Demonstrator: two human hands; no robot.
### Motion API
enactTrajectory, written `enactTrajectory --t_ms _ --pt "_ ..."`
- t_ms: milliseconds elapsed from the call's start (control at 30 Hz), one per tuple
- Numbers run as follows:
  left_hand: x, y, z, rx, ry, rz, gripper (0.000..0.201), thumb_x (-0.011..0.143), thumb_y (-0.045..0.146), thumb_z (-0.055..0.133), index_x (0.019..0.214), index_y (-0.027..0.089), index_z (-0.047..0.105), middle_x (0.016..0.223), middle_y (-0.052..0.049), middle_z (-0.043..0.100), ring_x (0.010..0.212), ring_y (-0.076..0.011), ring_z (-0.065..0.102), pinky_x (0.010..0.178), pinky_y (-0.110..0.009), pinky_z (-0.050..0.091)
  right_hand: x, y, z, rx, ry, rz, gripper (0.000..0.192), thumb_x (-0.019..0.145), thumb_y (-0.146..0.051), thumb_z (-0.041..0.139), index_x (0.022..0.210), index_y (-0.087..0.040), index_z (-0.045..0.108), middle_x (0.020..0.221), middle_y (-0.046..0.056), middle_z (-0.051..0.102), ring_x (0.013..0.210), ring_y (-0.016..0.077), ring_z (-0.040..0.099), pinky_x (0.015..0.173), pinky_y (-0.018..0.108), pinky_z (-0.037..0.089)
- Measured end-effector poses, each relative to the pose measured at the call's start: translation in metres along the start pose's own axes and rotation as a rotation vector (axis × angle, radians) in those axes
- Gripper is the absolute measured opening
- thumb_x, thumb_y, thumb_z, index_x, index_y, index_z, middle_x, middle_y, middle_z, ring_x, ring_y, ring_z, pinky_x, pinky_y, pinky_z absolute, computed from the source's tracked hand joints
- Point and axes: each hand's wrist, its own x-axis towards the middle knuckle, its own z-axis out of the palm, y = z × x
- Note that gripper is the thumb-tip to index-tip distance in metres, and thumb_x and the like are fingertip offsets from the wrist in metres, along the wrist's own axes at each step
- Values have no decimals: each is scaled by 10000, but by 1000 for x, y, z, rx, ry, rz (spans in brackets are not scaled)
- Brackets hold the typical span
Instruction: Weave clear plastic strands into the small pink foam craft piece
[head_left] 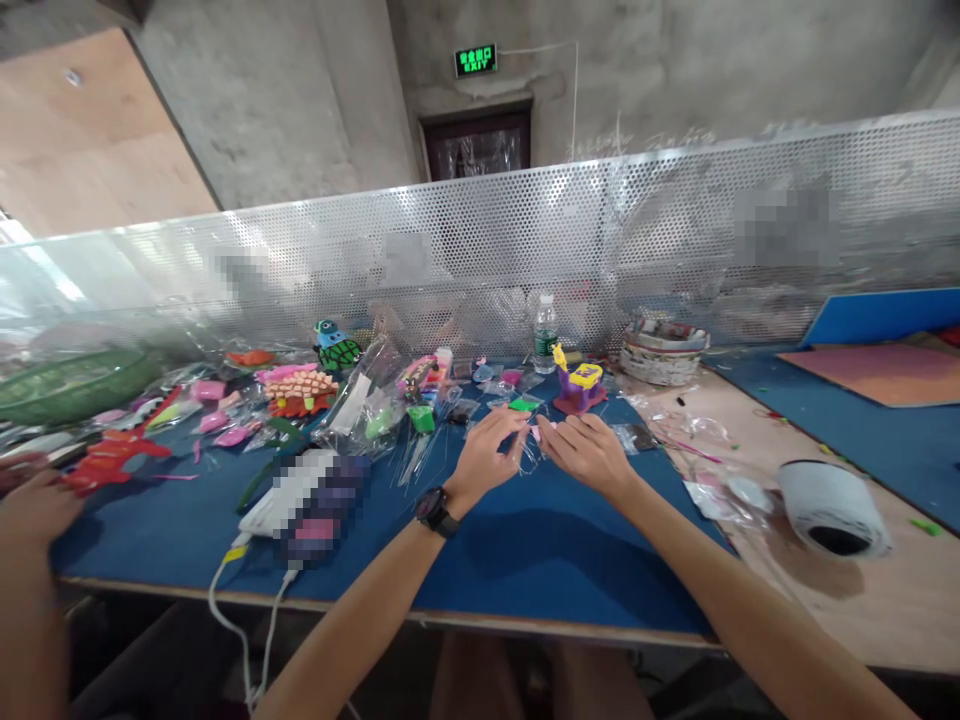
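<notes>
My left hand (487,447), with a black watch on its wrist, and my right hand (585,450) meet over the blue mat (517,540). Between their fingertips they pinch a small clear plastic packet (529,447) with a pale pink piece at its top. Just beyond the hands lies a green foam piece (523,404), and behind it stands a purple and yellow foam toy (579,387). What exactly is inside the packet is too small to tell.
Many foam craft animals and plastic bags (300,392) litter the mat's left half. A water bottle (545,334), woven basket (663,357), tape roll (832,508) and a white charger with cables (281,493) lie around. Another person's hand (34,500) rests at far left. A perforated metal screen (570,250) backs the table.
</notes>
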Motion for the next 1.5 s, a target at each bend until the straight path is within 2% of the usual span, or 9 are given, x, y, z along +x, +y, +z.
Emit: enactTrajectory --t_ms 167,267,433,567,733,900,1033,1300,1500 --pt "-1 3 1 20 4 -37 74 933 196 553 897 220 612 1043 -66 757 1006 -195 717 1021 -457 554 -1 -1 2 47 39 42 196 943 -177 589 1112 -149 686 604 -12 584 618 142 540 638 333 317" --pt "-1 3 1 34 5 -58 74 930 200 546 897 221 608 1019 -71 760 991 -201 722 963 -429 581 0 1 2 120 41 45 188 929 -165 594 1087 -153 697 605 -12 599 637 145 561 692 326 357" --pt "-2 0 0 54 108 -202 75 928 203 531 861 216 563 943 -67 752 916 -185 726 823 -337 592 3 3 1 200 -8 50 186 931 -191 586 1068 -166 708 677 6 678 668 149 583 769 322 390" --pt "-1 -2 0 25 160 -282 108 929 203 529 824 216 507 881 -56 737 853 -176 724 753 -303 574 3 -4 2 228 -21 60 209 951 -296 594 1043 -156 719 731 29 710 694 155 600 751 320 387" --pt "-1 -3 -2 -83 20 -285 33 919 204 549 888 210 538 878 -40 719 832 -159 711 749 -280 559 2 -6 3 195 -58 91 166 964 -263 592 950 -173 731 688 10 683 672 134 581 669 308 343" --pt "0 -5 -6 -66 -107 -255 25 890 224 598 896 203 610 877 -31 720 803 -155 690 766 -284 548 1 4 1 188 -63 119 162 963 -250 588 959 -165 726 686 19 654 714 157 583 725 320 347" --pt "1 -9 -5 -17 -139 -260 62 877 266 652 861 206 654 872 -30 744 801 -171 702 789 -307 557 2 5 0 210 -79 122 153 955 -227 582 939 -181 727 707 25 640 758 167 581 770 325 351" --pt "-2 -15 -7 45 -202 -216 140 904 341 665 857 210 683 844 -26 765 793 -187 732 750 -300 565 3 1 1 235 -44 93 150 926 -201 599 833 -173 713 683 21 624 709 161 544 727 323 367" --pt "-1 -16 -9 83 -139 -183 177 933 368 626 870 218 695 875 -29 771 802 -181 739 742 -288 574 2 0 1 246 -27 110 119 915 -176 617 924 -183 735 709 20 664 741 158 588 762 329 375"
